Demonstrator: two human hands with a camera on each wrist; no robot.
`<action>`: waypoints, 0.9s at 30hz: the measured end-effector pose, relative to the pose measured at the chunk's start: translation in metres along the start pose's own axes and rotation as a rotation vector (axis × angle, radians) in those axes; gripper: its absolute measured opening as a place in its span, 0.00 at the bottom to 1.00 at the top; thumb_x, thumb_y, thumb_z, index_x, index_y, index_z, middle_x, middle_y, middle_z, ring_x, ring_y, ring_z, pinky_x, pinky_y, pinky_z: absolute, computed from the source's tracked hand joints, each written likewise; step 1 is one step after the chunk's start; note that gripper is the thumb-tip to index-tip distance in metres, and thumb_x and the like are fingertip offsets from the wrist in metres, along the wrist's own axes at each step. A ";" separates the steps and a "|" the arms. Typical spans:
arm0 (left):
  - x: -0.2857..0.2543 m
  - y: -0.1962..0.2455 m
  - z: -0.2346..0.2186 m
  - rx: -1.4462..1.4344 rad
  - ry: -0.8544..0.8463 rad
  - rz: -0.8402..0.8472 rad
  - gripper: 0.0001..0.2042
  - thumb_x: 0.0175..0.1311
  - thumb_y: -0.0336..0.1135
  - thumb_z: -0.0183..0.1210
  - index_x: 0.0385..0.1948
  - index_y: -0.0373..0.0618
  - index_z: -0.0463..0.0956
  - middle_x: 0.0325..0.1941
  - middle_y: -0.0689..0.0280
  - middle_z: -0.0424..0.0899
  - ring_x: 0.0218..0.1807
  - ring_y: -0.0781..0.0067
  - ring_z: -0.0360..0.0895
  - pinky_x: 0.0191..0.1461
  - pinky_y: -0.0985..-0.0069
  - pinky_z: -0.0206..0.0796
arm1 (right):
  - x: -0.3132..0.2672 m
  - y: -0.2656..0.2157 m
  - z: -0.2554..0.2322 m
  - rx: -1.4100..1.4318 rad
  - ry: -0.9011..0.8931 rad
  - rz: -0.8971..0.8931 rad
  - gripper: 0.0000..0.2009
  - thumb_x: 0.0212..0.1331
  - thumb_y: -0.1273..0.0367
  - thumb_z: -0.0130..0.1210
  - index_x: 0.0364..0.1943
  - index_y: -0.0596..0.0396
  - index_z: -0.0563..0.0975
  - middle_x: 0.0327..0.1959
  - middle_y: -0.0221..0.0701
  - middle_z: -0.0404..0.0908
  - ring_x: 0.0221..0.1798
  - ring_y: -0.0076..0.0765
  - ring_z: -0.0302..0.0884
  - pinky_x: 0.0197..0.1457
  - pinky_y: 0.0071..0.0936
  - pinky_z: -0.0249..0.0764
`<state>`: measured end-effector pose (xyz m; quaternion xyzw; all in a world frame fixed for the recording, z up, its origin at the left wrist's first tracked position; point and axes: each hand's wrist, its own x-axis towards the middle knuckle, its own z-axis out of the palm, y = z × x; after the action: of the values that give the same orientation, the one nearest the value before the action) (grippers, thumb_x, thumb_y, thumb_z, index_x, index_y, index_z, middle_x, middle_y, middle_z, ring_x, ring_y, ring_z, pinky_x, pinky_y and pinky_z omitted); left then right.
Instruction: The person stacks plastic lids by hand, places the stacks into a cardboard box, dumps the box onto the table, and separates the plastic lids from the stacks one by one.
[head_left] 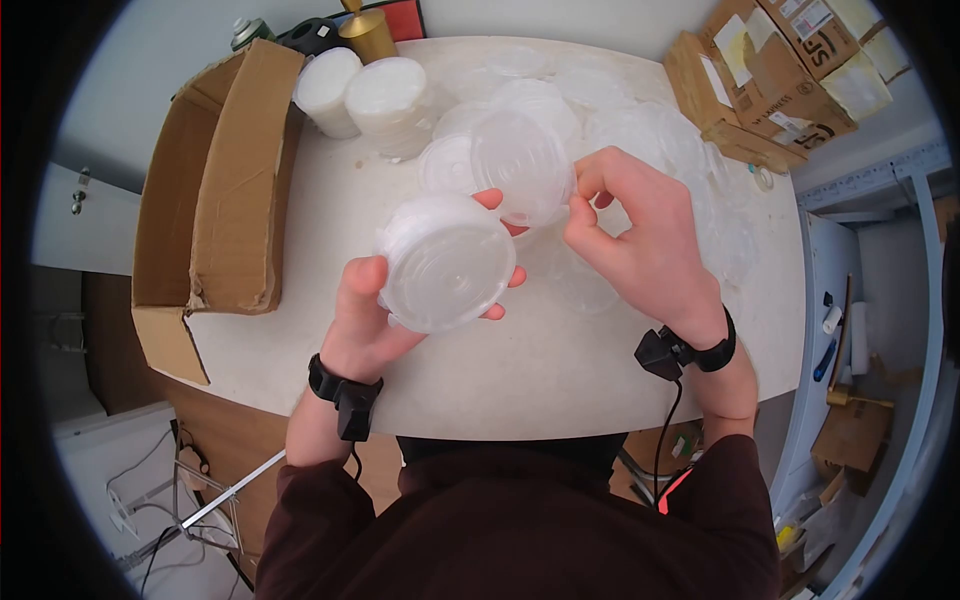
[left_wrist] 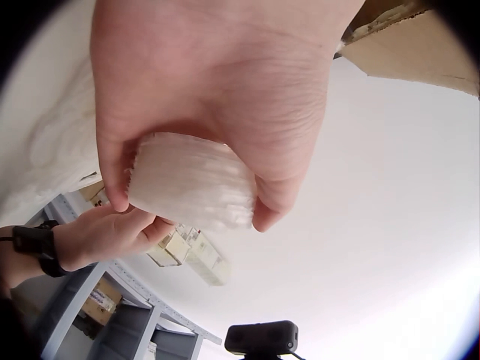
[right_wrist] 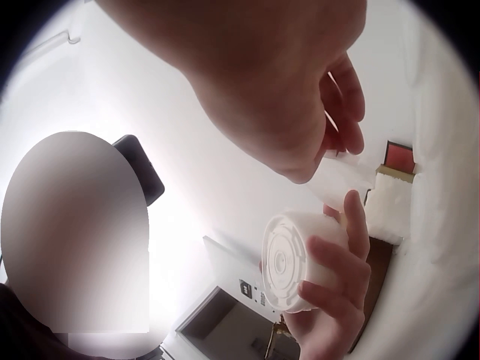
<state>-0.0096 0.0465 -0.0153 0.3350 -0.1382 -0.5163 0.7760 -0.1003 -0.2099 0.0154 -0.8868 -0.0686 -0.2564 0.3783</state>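
Observation:
My left hand [head_left: 372, 318] grips a thick stack of round clear plastic lids [head_left: 448, 264], fingers and thumb curled around its sides. The left wrist view shows the layered edges of the stack [left_wrist: 193, 180] between thumb and fingers. My right hand [head_left: 645, 235] pinches the edge of a single clear lid [head_left: 520, 168], tilted just beyond the stack. In the right wrist view the flat end of the stack [right_wrist: 285, 262] faces the camera, below the right hand [right_wrist: 300, 112].
Many loose clear lids [head_left: 650, 140] cover the back and right of the white table [head_left: 400, 385]. Two stacks of lids [head_left: 388, 105] stand at the back left, beside an open cardboard box [head_left: 235, 190]. More cardboard boxes [head_left: 765, 85] are at the back right.

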 end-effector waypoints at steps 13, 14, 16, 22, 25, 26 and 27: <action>0.005 0.004 -0.011 0.048 0.174 0.175 0.57 0.59 0.67 0.74 0.84 0.37 0.59 0.83 0.48 0.68 0.72 0.46 0.79 0.61 0.58 0.85 | 0.016 0.048 -0.050 -0.017 0.065 0.298 0.08 0.71 0.69 0.59 0.39 0.60 0.78 0.32 0.33 0.83 0.32 0.31 0.76 0.39 0.31 0.73; 0.007 0.001 -0.013 0.047 0.177 0.182 0.57 0.59 0.67 0.74 0.84 0.37 0.59 0.83 0.48 0.68 0.72 0.46 0.79 0.61 0.58 0.85 | 0.016 0.058 -0.055 -0.017 0.070 0.331 0.09 0.72 0.67 0.59 0.39 0.61 0.78 0.32 0.33 0.83 0.33 0.29 0.75 0.40 0.31 0.73; 0.010 -0.004 -0.017 0.029 0.155 0.092 0.54 0.62 0.63 0.73 0.84 0.39 0.59 0.81 0.48 0.71 0.74 0.49 0.79 0.67 0.60 0.82 | 0.018 0.066 -0.061 -0.136 0.072 0.403 0.10 0.72 0.66 0.60 0.40 0.60 0.79 0.32 0.32 0.83 0.33 0.29 0.75 0.41 0.31 0.73; 0.009 -0.005 -0.016 0.080 0.118 0.083 0.55 0.62 0.61 0.75 0.85 0.40 0.57 0.81 0.51 0.72 0.75 0.51 0.78 0.71 0.60 0.78 | 0.021 0.043 -0.062 -0.428 0.145 0.374 0.09 0.72 0.66 0.63 0.42 0.58 0.80 0.34 0.32 0.82 0.34 0.33 0.75 0.41 0.32 0.74; 0.008 -0.011 -0.012 0.271 0.064 0.125 0.60 0.58 0.63 0.77 0.87 0.41 0.53 0.80 0.52 0.72 0.76 0.52 0.77 0.73 0.59 0.75 | 0.014 0.006 -0.040 -0.257 0.005 0.088 0.07 0.68 0.72 0.66 0.46 0.57 0.81 0.39 0.34 0.84 0.37 0.37 0.80 0.44 0.33 0.78; 0.006 -0.012 -0.010 0.270 0.076 0.124 0.60 0.58 0.63 0.77 0.87 0.41 0.53 0.80 0.52 0.72 0.76 0.52 0.77 0.73 0.59 0.75 | 0.010 -0.011 -0.029 -0.189 -0.080 0.055 0.08 0.67 0.73 0.67 0.47 0.56 0.82 0.41 0.34 0.85 0.39 0.39 0.83 0.45 0.34 0.80; 0.005 -0.013 -0.007 0.279 0.023 0.108 0.60 0.59 0.61 0.78 0.88 0.42 0.51 0.80 0.55 0.72 0.76 0.56 0.76 0.73 0.59 0.74 | 0.007 -0.023 -0.019 -0.122 -0.164 0.024 0.10 0.65 0.74 0.68 0.49 0.56 0.83 0.42 0.34 0.86 0.42 0.40 0.86 0.47 0.35 0.82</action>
<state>-0.0131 0.0416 -0.0295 0.4375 -0.2177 -0.4457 0.7500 -0.1097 -0.2078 0.0448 -0.9270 -0.0731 -0.1822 0.3195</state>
